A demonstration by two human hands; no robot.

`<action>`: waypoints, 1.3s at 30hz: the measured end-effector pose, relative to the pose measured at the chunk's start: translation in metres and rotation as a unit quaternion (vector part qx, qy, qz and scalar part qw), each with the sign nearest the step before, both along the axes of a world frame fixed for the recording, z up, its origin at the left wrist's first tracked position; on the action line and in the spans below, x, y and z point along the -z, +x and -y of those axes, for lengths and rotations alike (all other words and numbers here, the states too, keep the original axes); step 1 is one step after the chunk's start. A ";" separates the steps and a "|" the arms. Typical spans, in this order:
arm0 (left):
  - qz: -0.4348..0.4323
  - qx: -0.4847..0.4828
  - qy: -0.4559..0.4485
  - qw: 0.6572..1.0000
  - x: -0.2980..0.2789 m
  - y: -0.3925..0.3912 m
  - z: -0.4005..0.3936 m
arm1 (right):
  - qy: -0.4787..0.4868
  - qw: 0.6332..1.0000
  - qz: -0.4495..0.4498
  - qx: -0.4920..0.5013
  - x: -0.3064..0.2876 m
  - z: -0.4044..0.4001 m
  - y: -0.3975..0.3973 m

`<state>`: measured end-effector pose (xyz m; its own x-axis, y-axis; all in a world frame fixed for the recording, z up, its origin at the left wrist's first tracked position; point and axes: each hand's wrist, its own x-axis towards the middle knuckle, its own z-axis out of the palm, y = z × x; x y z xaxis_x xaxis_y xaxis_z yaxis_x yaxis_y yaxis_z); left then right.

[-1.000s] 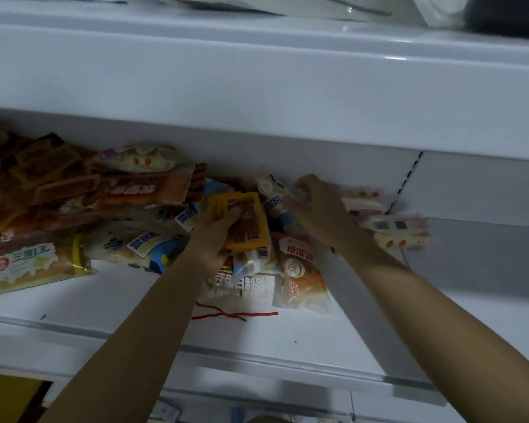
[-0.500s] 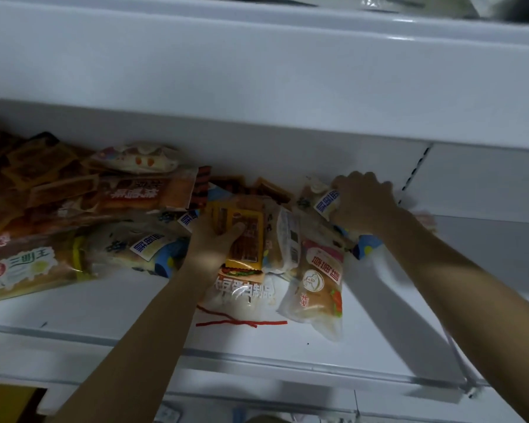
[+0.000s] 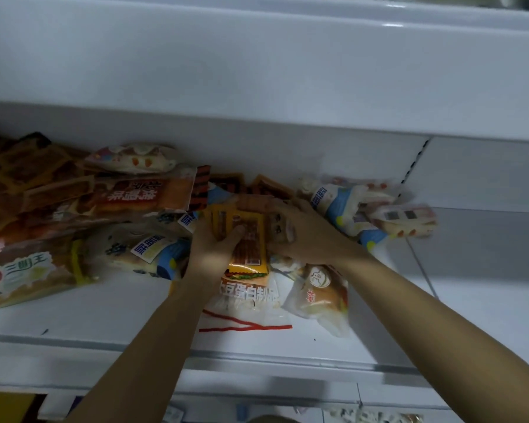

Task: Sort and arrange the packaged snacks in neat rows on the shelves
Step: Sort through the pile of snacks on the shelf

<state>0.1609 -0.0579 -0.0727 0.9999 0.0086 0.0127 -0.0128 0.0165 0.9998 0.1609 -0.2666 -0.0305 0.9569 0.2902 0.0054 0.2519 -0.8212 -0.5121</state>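
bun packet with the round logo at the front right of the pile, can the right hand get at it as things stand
Probably yes. The bun packet lies on top at the pile's front edge, just below the right hand, with nothing over it. But that hand is busy on the snacks beside the yellow packet that the left hand grips.

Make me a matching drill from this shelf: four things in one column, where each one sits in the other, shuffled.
Things:
1. yellow packet
2. bun packet
3. red strip
4. sandwich pack

Places:
A. far left of the shelf
B. under the right wrist
C. between both hands
D. flat near the shelf's front edge

Pairs: 1-C, 2-B, 3-D, 4-A
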 end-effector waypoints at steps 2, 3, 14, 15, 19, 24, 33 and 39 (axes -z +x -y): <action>-0.014 0.003 -0.007 1.000 0.003 0.002 0.000 | 0.003 1.000 -0.002 -0.002 -0.002 0.012 -0.012; -0.025 0.006 -0.015 1.000 0.003 0.002 0.000 | -0.011 1.000 0.000 0.008 -0.003 0.020 -0.015; -0.092 0.037 -0.084 0.992 0.010 0.004 0.006 | -0.185 0.979 0.011 0.088 0.004 0.103 -0.017; -0.093 0.042 -0.091 0.991 0.010 0.003 0.006 | -0.218 0.972 0.036 0.083 0.004 0.101 -0.019; -0.060 0.021 -0.016 0.998 0.005 -0.003 0.008 | -0.203 0.974 0.101 0.007 -0.002 0.064 -0.015; 0.037 -0.021 0.159 0.986 -0.005 -0.006 0.006 | -0.200 0.979 -0.013 -0.038 0.005 0.012 0.026; 0.002 -0.026 0.019 0.999 -0.012 -0.010 0.009 | -0.063 0.976 0.180 0.107 0.016 0.023 0.020; -0.214 -0.028 -0.304 0.928 -0.038 -0.008 0.042 | 0.025 0.988 0.141 -0.056 -0.007 -0.011 -0.036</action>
<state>0.1529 -0.0994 -0.0347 0.9101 -0.0639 -0.4094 0.3651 0.5908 0.7195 0.1248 -0.2557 -0.0238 0.8777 0.3863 0.2836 0.4774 -0.7558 -0.4482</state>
